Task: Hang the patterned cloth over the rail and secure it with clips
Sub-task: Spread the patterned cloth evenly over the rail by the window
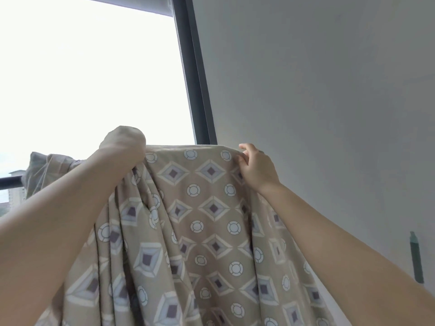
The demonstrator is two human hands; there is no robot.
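Both hands grip the cloth (207, 208) on the rail (10, 181): left hand (124, 142) bunched, right hand (255, 165) pinching edge; spread folds flat before clipping.

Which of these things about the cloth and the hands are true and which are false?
1. The patterned cloth hangs over the rail. True.
2. The right hand pinches the cloth's top edge. True.
3. A clip already holds the cloth. False: no clip shows anywhere.
4. The left hand is bare. False: cloth covers it.
5. The cloth is plain white. False: it is tan with diamonds and circles.
6. A bright window lies behind the rail. True.
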